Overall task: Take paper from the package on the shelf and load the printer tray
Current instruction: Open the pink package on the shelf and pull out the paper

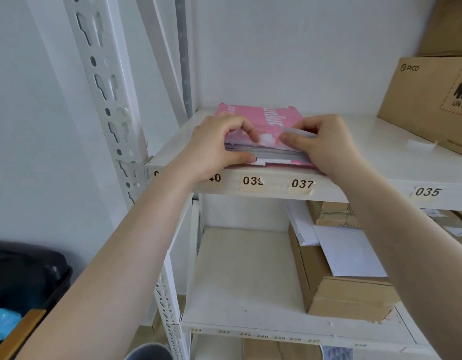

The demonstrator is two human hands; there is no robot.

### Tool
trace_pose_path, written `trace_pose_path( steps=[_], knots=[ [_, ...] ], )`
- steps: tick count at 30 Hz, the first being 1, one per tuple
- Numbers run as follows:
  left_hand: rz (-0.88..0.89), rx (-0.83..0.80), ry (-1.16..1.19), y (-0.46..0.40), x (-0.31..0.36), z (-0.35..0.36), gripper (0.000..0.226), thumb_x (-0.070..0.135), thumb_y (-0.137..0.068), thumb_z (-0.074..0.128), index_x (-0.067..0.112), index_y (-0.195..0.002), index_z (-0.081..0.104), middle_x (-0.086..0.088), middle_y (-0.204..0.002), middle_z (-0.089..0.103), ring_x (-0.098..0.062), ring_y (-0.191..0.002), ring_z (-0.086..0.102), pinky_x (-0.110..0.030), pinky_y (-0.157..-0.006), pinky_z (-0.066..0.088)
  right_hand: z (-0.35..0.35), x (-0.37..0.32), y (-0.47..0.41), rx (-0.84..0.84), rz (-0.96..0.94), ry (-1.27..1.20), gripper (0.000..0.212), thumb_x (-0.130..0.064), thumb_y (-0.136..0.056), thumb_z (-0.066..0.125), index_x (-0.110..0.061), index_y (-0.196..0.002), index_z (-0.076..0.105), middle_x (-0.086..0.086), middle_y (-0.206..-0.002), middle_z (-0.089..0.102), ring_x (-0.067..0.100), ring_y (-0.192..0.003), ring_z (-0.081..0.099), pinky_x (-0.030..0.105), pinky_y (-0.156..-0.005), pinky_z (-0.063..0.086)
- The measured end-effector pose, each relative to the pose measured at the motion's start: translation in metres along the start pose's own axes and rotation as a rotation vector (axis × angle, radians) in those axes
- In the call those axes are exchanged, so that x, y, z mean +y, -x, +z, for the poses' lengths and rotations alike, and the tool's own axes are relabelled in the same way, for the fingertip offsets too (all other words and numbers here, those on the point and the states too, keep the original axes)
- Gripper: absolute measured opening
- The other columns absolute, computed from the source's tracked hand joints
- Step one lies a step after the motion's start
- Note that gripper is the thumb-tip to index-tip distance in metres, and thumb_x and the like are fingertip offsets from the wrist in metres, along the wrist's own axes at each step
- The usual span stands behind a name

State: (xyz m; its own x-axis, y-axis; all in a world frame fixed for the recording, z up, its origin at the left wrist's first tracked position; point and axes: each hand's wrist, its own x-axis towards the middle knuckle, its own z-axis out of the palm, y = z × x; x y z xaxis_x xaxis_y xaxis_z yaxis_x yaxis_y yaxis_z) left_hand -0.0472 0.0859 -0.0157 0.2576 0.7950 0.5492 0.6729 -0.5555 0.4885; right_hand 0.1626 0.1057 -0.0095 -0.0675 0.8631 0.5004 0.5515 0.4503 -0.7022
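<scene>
Both bare forearms rise from the bottom edge toward the middle of the frame. Left hand (219, 144) grips the near left end of the pink paper package (261, 126), fingers curled over its torn wrapper and thumb pressed under the exposed sheets (266, 154). Right hand (326, 144) pinches the wrapper's near right end, fingers bent on top of it, thumb against the paper edge. That package lies flat on the white shelf (354, 141) at centre frame, above labels 039 and 037. At upper right, a cardboard box (430, 100) stands well apart on the same shelf. Lower right, another cardboard box (349, 294) carries loose white papers (352, 250).
</scene>
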Motion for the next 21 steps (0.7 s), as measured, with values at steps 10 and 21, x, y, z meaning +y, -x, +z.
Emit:
trace_pose_path(
  steps=[10,21],
  knots=[
    [0.041,0.061,-0.170,-0.018,0.007,0.007,0.016,0.041,-0.069,0.077,0.043,-0.084,0.074,0.014,-0.108,0.059,-0.016,-0.110,0.052,-0.047,-0.097,0.040,0.007,0.001,-0.003,0.069,0.061,-0.255,0.020,-0.028,-0.076,0.075,-0.008,-0.076,0.072,0.006,-0.070,0.062,0.014,-0.066,0.053,0.029,-0.067,0.043],
    [0.025,0.248,-0.084,-0.010,0.003,0.021,0.008,0.023,-0.069,0.080,0.020,-0.075,0.076,0.001,-0.084,0.063,-0.009,-0.074,0.050,-0.014,-0.068,0.036,0.008,-0.001,0.001,0.062,0.052,-0.233,0.019,-0.026,-0.074,0.078,-0.008,-0.080,0.074,0.009,-0.076,0.069,0.014,-0.068,0.058,0.028,-0.070,0.047]
  ],
)
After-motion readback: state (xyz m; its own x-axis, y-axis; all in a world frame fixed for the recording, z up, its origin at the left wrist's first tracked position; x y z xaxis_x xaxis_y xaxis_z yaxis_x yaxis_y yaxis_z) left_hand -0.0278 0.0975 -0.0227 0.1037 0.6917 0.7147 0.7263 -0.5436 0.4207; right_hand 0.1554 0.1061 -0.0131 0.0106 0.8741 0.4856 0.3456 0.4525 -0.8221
